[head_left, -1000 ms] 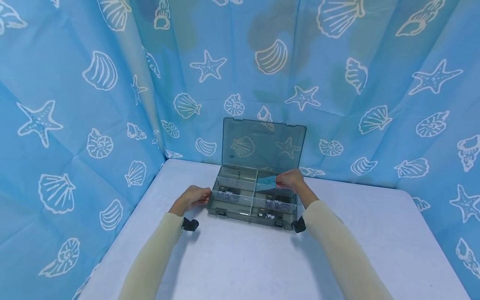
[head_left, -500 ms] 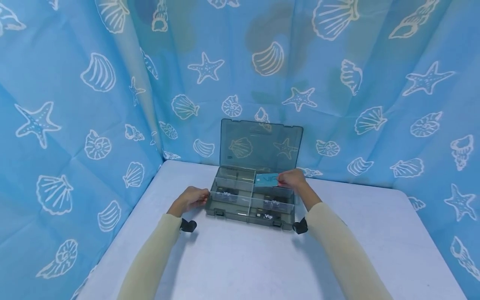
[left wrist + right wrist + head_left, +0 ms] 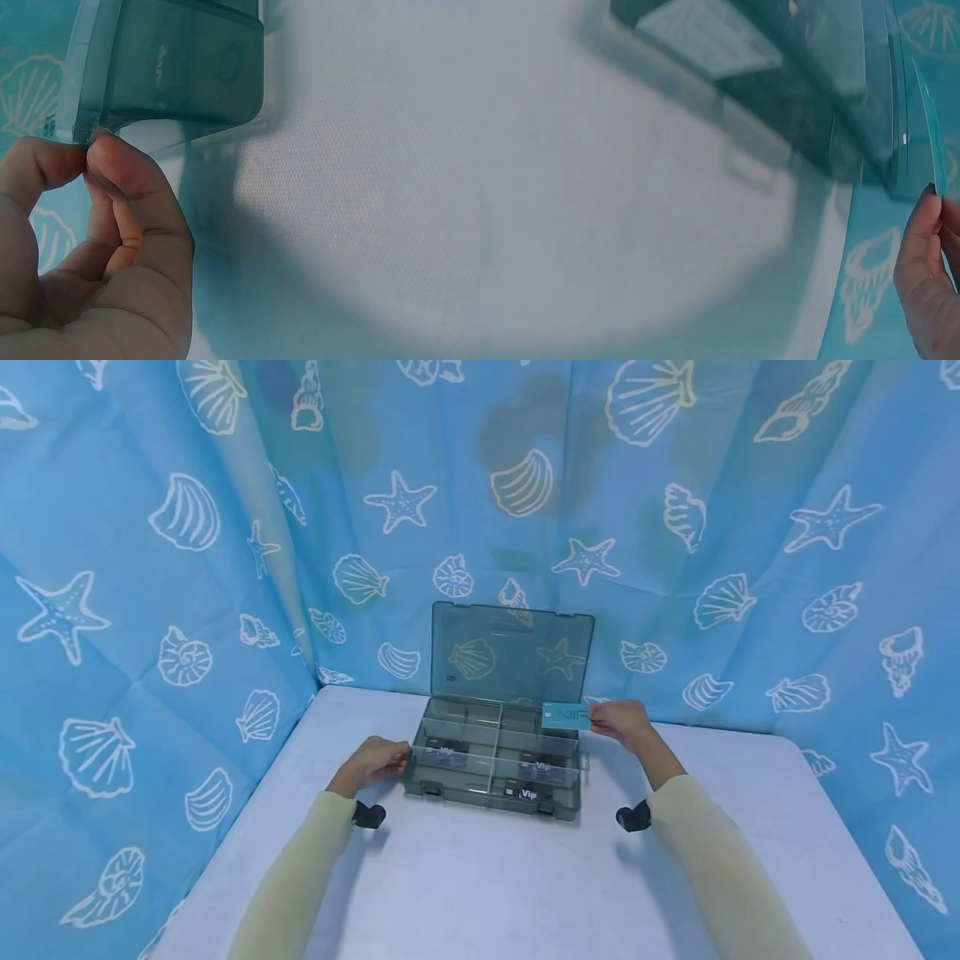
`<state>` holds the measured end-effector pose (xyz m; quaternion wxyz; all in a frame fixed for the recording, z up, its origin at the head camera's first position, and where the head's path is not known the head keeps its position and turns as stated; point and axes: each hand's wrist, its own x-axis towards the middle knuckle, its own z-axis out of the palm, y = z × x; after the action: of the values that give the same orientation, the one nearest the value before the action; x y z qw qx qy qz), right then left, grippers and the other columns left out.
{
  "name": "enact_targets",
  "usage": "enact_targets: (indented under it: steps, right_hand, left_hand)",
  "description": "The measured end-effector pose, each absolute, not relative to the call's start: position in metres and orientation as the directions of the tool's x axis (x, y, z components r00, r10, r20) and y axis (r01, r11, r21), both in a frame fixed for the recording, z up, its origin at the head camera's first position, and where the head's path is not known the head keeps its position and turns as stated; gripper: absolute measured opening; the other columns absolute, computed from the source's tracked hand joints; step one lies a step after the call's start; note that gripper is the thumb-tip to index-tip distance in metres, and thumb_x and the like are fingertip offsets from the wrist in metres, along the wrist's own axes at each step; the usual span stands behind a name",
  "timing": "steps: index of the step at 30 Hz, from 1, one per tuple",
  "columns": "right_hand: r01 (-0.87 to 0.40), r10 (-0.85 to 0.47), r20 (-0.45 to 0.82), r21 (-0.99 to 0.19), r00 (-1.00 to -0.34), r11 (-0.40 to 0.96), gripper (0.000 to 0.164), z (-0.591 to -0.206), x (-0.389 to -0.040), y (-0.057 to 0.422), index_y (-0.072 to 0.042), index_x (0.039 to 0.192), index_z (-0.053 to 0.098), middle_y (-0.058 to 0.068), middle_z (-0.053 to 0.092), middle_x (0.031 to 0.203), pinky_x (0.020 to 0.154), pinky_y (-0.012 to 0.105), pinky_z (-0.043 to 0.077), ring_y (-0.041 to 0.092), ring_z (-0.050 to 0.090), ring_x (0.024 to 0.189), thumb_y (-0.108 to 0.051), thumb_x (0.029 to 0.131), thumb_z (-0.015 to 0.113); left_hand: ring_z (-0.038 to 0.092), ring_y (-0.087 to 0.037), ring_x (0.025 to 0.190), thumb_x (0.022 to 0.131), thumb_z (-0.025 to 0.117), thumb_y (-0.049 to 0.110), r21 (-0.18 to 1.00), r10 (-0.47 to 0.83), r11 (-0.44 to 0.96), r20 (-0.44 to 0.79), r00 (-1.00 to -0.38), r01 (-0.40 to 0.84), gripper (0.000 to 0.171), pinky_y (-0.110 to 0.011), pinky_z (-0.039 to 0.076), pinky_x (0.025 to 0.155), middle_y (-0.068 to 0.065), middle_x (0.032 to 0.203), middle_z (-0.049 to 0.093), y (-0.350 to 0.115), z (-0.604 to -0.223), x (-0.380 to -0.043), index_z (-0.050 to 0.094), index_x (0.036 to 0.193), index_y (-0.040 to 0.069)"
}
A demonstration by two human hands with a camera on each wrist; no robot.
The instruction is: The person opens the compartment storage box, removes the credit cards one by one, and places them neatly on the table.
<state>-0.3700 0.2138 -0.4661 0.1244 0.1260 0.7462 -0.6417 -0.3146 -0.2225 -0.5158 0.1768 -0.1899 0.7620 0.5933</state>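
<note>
A smoky see-through compartment box (image 3: 472,796) stands on the table, its lid (image 3: 510,652) raised at the back. Thumb and fingertips of my left hand (image 3: 375,757) pinch the box's rim at its left side; the left wrist view shows them meeting at the rim's corner (image 3: 79,124). My right hand (image 3: 622,722) pinches the right end of a light blue card marked VIP (image 3: 564,716). That card is held up over the back right corner of the box, seen nearly edge-on in the right wrist view. Dark Vip cards lie in the left middle (image 3: 446,750), right middle (image 3: 543,765) and right front (image 3: 528,793) compartments.
Clear dividers (image 3: 493,752) split the box into several compartments. A white cloth covers the table (image 3: 480,877). Blue curtains (image 3: 360,652) with white shells and starfish hang close behind the lid and along the left side. A black strap end (image 3: 633,817) sticks out at each wrist.
My right hand has drawn the blue card rightward, from above the back right compartment to the box's right edge. My left hand keeps its pinch on the rim. The head view has shifted slightly.
</note>
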Motion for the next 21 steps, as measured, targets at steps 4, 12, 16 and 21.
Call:
enact_targets:
  steps: [4, 12, 16, 21]
  right_hand:
    - [0.372, 0.074, -0.364, -0.911, -0.928, 0.18, 0.047, -0.47, -0.368, 0.238, 0.01, 0.135, 0.048, 0.023, 0.053, 0.129, 0.078, 0.025, 0.055, 0.014, 0.068, 0.085, -0.005, 0.093, 0.062]
    - [0.375, 0.191, -0.339, -0.903, -0.921, 0.208, 0.051, -0.494, -0.368, 0.271, 0.01, 0.135, 0.042, 0.021, 0.054, 0.118, 0.073, 0.026, 0.057, 0.023, 0.067, 0.087, -0.001, 0.089, 0.063]
    - [0.392, 0.221, -0.345, -0.891, -0.912, 0.227, 0.051, -0.507, -0.365, 0.278, 0.01, 0.135, 0.043, 0.023, 0.055, 0.12, 0.071, 0.026, 0.057, 0.023, 0.067, 0.084, 0.001, 0.089, 0.062]
    - [0.45, 0.241, -0.398, -0.866, -0.885, 0.22, 0.047, -0.518, -0.362, 0.285, 0.012, 0.132, 0.048, 0.025, 0.055, 0.124, 0.071, 0.025, 0.057, 0.015, 0.067, 0.075, -0.003, 0.09, 0.062]
  left_hand:
    - [0.059, -0.015, 0.076, 0.09, 0.059, 0.014, 0.839, -0.067, 0.24, -0.488, -0.87, -0.488, 0.022, -0.024, 0.054, 0.072, -0.008, 0.089, 0.06, -0.222, -0.515, -0.313, 0.061, 0.105, -0.002]
    - [0.059, -0.016, 0.076, 0.091, 0.057, 0.014, 0.843, -0.039, 0.242, -0.487, -0.873, -0.481, 0.022, -0.025, 0.054, 0.071, -0.008, 0.089, 0.06, -0.226, -0.515, -0.313, 0.061, 0.105, -0.003]
    - [0.059, -0.016, 0.076, 0.091, 0.058, 0.014, 0.846, -0.039, 0.235, -0.484, -0.874, -0.479, 0.023, -0.025, 0.054, 0.071, -0.008, 0.089, 0.06, -0.226, -0.516, -0.313, 0.06, 0.106, -0.003]
    - [0.059, -0.015, 0.076, 0.091, 0.058, 0.014, 0.848, -0.025, 0.213, -0.492, -0.87, -0.485, 0.023, -0.024, 0.054, 0.071, -0.008, 0.09, 0.059, -0.222, -0.517, -0.313, 0.061, 0.107, -0.003]
